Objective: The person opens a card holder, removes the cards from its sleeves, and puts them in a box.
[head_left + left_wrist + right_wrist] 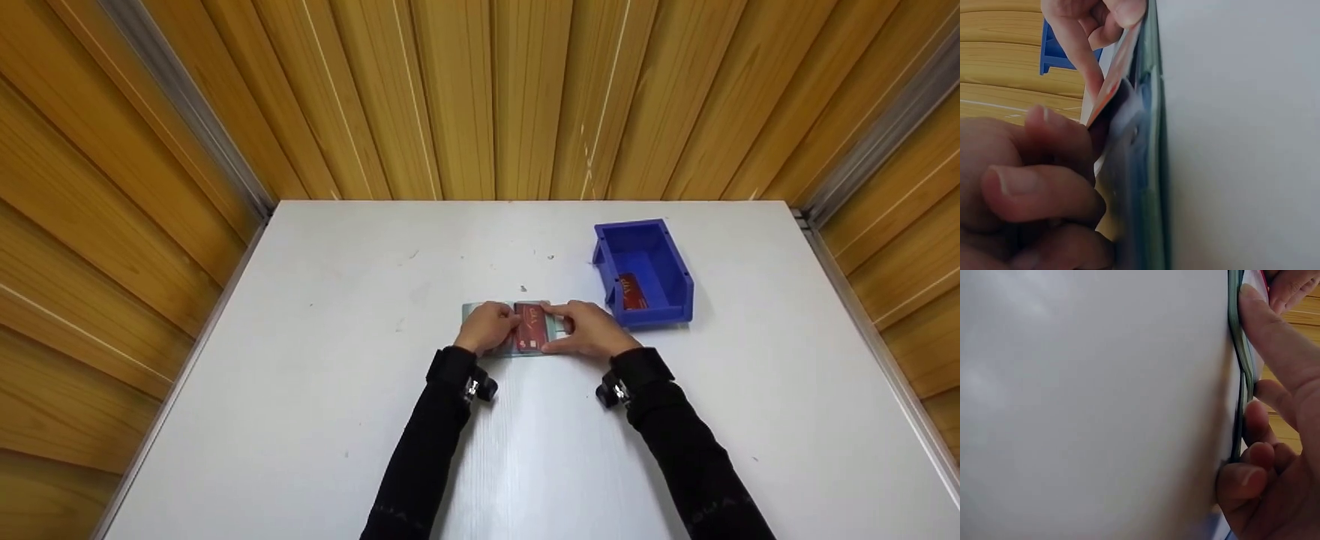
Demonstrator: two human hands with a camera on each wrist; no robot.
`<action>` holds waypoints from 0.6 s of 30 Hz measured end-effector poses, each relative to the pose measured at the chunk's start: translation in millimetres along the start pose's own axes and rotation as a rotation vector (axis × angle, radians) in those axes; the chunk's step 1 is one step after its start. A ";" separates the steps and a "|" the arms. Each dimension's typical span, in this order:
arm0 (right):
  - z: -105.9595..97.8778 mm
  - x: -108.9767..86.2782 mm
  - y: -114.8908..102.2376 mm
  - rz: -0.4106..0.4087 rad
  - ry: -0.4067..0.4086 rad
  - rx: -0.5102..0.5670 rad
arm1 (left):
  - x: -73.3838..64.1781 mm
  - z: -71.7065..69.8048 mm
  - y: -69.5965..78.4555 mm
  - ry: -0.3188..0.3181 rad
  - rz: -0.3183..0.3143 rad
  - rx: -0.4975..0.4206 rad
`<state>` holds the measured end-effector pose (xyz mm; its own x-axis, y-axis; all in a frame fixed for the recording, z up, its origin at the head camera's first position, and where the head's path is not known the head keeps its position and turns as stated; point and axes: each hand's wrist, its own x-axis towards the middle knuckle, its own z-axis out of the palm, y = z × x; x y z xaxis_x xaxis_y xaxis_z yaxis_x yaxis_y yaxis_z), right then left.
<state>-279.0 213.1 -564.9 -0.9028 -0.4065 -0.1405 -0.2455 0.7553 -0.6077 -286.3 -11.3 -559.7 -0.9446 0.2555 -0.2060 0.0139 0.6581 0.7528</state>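
Nearest are 2 black sleeves point(420, 457), with a small camera at each wrist. Beyond them, the 2 hands meet over a green wallet point(470, 308) lying on the white tabletop point(360, 315). The left hand point(487, 328) has its fingers curled, pinching the left edge of a red card point(531, 327). The right hand point(592, 330) is partly curled around the wallet's right end, thumb at the near side and index finger at the far side, both close against the card.

The card lies over the middle of the wallet; from the left wrist its left edge tilts up, apart from the wallet below. The step in hand looks like working this card at a pocket, though I cannot tell whether it is going in or coming out. The next move seems to call for a steady right hand and the card kept in line with the pocket.

Farther off, beside the right hand, a blue bin point(656, 315) holds a 2nd red card point(632, 292). Behind stands a wood-patterned wall point(450, 97).
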 end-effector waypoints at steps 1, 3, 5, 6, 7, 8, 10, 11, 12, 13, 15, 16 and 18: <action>-0.3 0.2 -0.6 -0.001 -0.001 -0.001 | -0.4 -0.3 -1.0 0.001 0.007 -0.003; -1.0 0.1 -1.7 0.004 -0.003 -0.003 | -0.9 -1.0 -2.6 0.005 0.027 0.014; -1.0 0.4 -1.8 0.003 -0.010 -0.004 | -1.7 -1.0 -3.8 0.009 0.038 0.018; -1.0 0.6 -1.6 -0.001 -0.012 -0.009 | -2.1 -0.8 -4.5 0.013 0.041 0.017; -1.2 0.9 -1.4 -0.005 -0.014 -0.008 | -2.3 -0.7 -4.9 0.018 0.042 0.015; -1.5 1.3 -1.4 -0.009 -0.014 -0.007 | -2.6 -0.6 -5.3 0.023 0.042 0.012; -2.2 1.9 -1.7 -0.017 -0.015 -0.004 | -3.0 -0.8 -5.7 0.034 0.038 0.005; -2.7 1.9 -2.0 -0.020 -0.016 -0.001 | -3.4 -0.9 -5.9 0.037 0.035 -0.002; -3.1 1.8 -2.3 -0.017 -0.018 0.003 | -3.6 -0.9 -6.1 0.036 0.033 -0.010; -3.5 1.6 -2.5 -0.013 -0.020 0.006 | -3.7 -1.2 -6.2 0.032 0.031 -0.018; -3.4 1.1 -2.6 -0.005 -0.023 0.005 | -4.2 -1.6 -6.9 0.028 0.028 -0.038; -2.9 1.1 -2.5 -0.003 -0.023 0.003 | -4.6 -1.9 -7.5 0.028 0.025 -0.049; -1.8 0.9 -2.7 -0.004 -0.028 -0.004 | -5.4 -3.1 -9.4 0.023 0.011 -0.072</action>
<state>-279.9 211.6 -562.0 -0.8918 -0.4232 -0.1599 -0.2504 0.7561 -0.6047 -282.4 -21.0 -563.7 -0.9519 0.2455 -0.1833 0.0016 0.6023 0.7983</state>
